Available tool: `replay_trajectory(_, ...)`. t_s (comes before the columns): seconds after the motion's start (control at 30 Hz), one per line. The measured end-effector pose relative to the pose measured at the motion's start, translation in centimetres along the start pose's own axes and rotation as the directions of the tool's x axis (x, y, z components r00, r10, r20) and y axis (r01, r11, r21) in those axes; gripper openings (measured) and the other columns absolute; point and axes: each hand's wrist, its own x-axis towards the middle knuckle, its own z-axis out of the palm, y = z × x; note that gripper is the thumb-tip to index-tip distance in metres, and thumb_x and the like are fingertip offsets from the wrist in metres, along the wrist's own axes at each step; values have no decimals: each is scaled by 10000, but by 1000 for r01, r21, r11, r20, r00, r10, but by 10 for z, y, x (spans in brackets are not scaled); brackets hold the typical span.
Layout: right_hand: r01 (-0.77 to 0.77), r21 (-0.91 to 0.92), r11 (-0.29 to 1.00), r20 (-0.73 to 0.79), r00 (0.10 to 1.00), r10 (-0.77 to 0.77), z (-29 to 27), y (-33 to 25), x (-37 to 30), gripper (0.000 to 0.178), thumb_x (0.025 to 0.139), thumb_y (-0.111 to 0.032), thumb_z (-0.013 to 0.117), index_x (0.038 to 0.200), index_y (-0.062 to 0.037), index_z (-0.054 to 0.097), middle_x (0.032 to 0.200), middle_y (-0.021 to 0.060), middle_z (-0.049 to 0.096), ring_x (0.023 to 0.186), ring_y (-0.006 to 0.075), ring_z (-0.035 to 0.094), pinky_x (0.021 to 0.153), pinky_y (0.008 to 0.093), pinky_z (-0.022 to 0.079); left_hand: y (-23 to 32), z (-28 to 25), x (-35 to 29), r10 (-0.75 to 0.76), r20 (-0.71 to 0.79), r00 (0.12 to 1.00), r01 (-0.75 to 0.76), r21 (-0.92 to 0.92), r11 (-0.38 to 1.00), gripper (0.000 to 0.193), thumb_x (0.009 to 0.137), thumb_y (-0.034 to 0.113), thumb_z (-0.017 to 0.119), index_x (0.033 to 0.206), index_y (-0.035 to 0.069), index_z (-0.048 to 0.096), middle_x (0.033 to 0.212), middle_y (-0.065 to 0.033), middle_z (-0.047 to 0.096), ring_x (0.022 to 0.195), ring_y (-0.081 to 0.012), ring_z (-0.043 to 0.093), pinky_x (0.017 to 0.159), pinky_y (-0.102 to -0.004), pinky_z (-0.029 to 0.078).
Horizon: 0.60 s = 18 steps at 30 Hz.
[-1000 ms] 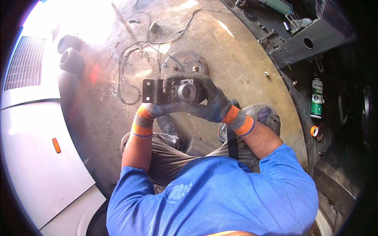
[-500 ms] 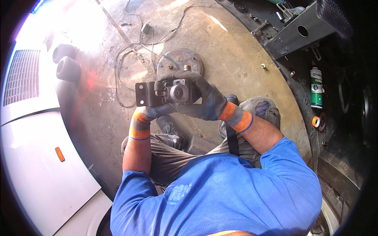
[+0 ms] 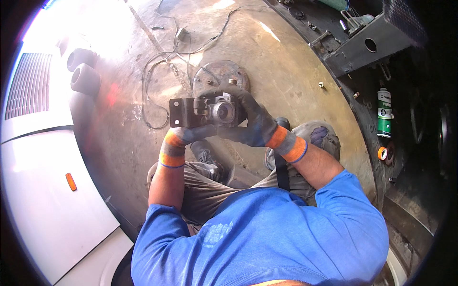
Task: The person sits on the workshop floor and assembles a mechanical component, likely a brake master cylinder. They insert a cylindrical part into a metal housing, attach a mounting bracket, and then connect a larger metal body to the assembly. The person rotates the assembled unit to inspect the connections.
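In front of me, at about knee height, I hold a metal part with a round, ringed face (image 3: pixel 223 112) and a flat black bracket plate on its left side. The plate has two holes, and a brass-coloured fitting stands up at the top. My left hand (image 3: pixel 202 132), gloved in grey with an orange cuff, is closed on it from below. Around the top and right side curl the fingers of my right hand (image 3: pixel 255 121), in a matching glove. Both palms and some fingertips are hidden behind the part.
A round rusty metal disc (image 3: pixel 205 74) lies on the floor beyond my hands, beside tangled cables (image 3: pixel 149 86). On the dark surface at right stand a green-and-white spray can (image 3: pixel 384 114) and an orange tape roll (image 3: pixel 382 153). A white vehicle panel (image 3: pixel 52 200) is at left.
The part and both hands sit slightly farther right in the picture, and the whole view has shifted a little. The grip looks the same.
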Motion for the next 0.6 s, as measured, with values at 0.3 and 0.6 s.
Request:
replay_trajectory(0.3,-27,-18,999,7,1000,27,2,3,-1,857,722,-120,832,1416,-87,331,1323,142,549,1223,243,551,1035,364,450,8,5,5,-19,32,999,7,329,944,699,700,247,863,1293,81,533,1228,-80,600,1117,-201,573,926,-355,494)
replay_trajectory(0.6,33,12,999,-14,999,-32,4,5,4,732,720,-82,824,1324,-82,410,1299,143,565,1195,247,569,998,366,479,-3,9,-1,-44,-3,999,44,103,994,659,735,199,848,1297,92,522,1240,-59,587,1107,-182,569,923,-343,503)
